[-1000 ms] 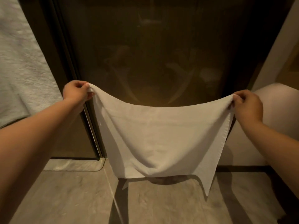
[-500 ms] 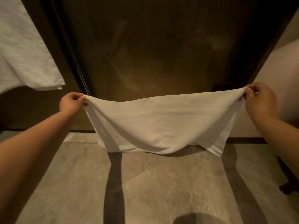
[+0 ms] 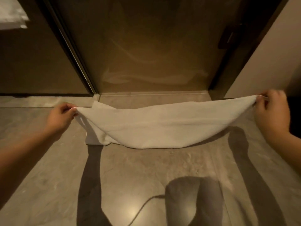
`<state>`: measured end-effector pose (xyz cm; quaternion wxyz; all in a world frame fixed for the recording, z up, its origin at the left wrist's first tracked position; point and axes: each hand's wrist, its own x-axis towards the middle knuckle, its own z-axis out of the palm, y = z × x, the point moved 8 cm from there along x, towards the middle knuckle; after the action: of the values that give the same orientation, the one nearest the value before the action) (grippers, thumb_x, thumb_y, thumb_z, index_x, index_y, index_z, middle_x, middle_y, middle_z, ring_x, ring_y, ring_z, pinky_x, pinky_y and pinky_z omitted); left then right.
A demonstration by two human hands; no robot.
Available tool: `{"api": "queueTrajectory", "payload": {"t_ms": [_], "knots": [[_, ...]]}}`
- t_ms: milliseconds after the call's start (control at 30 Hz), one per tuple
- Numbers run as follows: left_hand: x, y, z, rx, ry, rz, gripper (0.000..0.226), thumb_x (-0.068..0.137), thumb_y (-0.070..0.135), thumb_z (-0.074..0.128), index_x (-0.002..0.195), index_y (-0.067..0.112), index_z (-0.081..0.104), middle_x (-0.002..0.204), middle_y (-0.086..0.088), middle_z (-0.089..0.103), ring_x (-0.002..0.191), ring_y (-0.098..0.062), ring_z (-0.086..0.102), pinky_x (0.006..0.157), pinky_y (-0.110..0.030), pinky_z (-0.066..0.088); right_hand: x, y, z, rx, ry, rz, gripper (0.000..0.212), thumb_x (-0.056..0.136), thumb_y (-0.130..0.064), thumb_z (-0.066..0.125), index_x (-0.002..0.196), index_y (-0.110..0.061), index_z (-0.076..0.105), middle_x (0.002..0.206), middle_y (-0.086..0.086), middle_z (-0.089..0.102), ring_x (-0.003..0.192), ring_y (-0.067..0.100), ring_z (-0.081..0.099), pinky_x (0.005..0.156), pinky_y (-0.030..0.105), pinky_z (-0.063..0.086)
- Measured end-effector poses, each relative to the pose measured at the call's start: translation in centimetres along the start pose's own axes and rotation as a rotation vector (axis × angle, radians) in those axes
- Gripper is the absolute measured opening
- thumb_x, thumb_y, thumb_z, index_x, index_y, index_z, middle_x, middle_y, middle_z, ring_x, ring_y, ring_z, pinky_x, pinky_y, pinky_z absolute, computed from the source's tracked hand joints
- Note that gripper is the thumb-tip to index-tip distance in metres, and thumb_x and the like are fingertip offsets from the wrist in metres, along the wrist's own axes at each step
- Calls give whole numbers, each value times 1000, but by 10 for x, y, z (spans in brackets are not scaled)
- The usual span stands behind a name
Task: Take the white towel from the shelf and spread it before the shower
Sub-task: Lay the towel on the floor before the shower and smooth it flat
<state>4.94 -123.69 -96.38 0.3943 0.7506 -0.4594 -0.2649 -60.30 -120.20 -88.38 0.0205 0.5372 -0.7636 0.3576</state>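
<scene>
white towel (image 3: 162, 126) slung between left hand (image 3: 60, 117) and right hand (image 3: 272, 113) — each pinched tight on a corner

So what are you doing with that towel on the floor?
A person is laying a white towel down in front of the glass shower door. The left hand pinches one top corner and the right hand pinches the other, stretching it wide. The towel's lower edge already rests on the tiled floor, but the middle sags and the top is lifted, so it is not spread flat yet.
</scene>
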Motion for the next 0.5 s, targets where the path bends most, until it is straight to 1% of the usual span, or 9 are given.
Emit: {"api": "queueTrajectory", "payload": {"t_ms": [100, 167, 267, 333, 400, 500], "knots": [[-14, -25, 15, 95, -43, 13, 6, 92, 21, 56, 91, 22, 61, 92, -4, 65, 87, -20, 59, 81, -40, 49, -29, 27, 17, -52, -74, 34, 17, 99, -24, 44, 108, -15, 55, 119, 8, 47, 91, 19, 47, 78, 35, 40], [-22, -36, 23, 183, -70, 20, 6, 92, 26, 56, 89, 25, 61, 89, 2, 64, 86, -18, 60, 77, -37, 48, -44, 40, 26, -107, -120, 44, 16, 99, -25, 44, 109, -18, 54, 119, 6, 46, 91, 16, 46, 78, 35, 41], [-29, -45, 34, 262, -107, 48, 8, 92, 28, 54, 92, 24, 61, 91, -1, 64, 87, -21, 59, 74, -38, 48, -56, 46, 36, -139, -167, -16, 10, 98, -25, 44, 102, -20, 52, 112, 4, 46, 84, 15, 47, 70, 34, 39], [-31, -47, 39, 309, -97, 79, 7, 92, 28, 55, 90, 25, 60, 90, -1, 64, 84, -21, 59, 69, -38, 46, -59, 44, 42, -147, -189, -58, 9, 98, -26, 44, 100, -22, 51, 109, 1, 46, 79, 12, 46, 67, 33, 38], [-32, -48, 43, 365, -95, 109, 6, 92, 28, 54, 89, 27, 59, 89, -1, 63, 83, -21, 58, 66, -37, 45, -59, 42, 47, -142, -201, -68, 10, 98, -26, 43, 101, -22, 52, 107, 0, 46, 79, 13, 47, 67, 33, 39], [-29, -50, 43, 468, -81, 108, 9, 92, 27, 52, 94, 25, 60, 88, -1, 61, 82, -23, 58, 67, -41, 49, -59, 38, 54, -145, -197, -49, 16, 98, -24, 45, 106, -17, 56, 108, 3, 48, 83, 15, 48, 68, 33, 40]]}}
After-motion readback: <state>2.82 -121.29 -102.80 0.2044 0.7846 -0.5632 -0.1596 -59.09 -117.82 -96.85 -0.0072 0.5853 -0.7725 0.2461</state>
